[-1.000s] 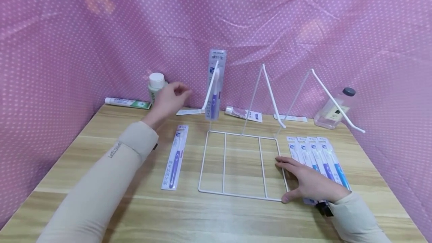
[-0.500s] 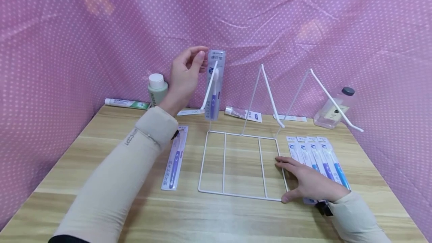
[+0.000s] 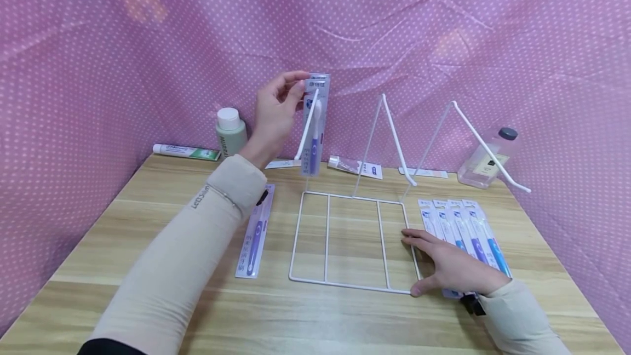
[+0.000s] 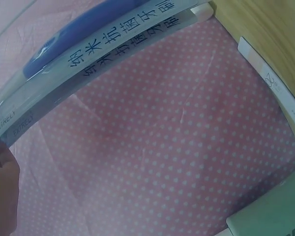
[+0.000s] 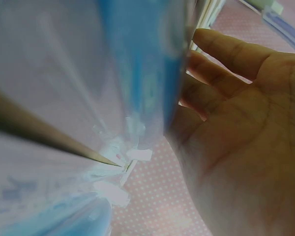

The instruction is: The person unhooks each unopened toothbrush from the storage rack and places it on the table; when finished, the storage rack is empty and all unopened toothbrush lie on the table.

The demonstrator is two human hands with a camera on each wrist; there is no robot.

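The left hand (image 3: 273, 111) is raised at the far left post of the white wire rack (image 3: 352, 240), its fingers (image 3: 296, 92) pinching the top edge of a packaged purple toothbrush (image 3: 314, 125) that hangs upright on the rack's left peg. In the left wrist view the same pack (image 4: 88, 54) fills the upper frame, a fingertip touching its lower left end. The pack hangs above the rack's back left corner, clear of the counter (image 3: 315, 311).

The right hand (image 3: 451, 267) lies flat at the rack's front right corner, fingers straight and slightly spread, the thumb touching the front wire and the fingertips by the right side wire. It lies partly on a row of packaged blue toothbrushes (image 3: 465, 229) just to the right of the rack. The right wrist view shows the open palm (image 5: 241, 147) beside a blurred blue pack (image 5: 132, 64).

A second packaged purple toothbrush (image 3: 255, 234) lies flat on the counter just left of the rack, partly under the left sleeve. Behind the rack, along the pink dotted cloth (image 3: 443, 32), lie a small tube (image 3: 356, 166) and a white strip (image 3: 424, 172). Far left of the rack are a green-and-white toothpaste tube (image 3: 184, 150) and a white-capped bottle (image 3: 230, 130). Far right of it stands a clear bottle with a dark cap (image 3: 485, 160).
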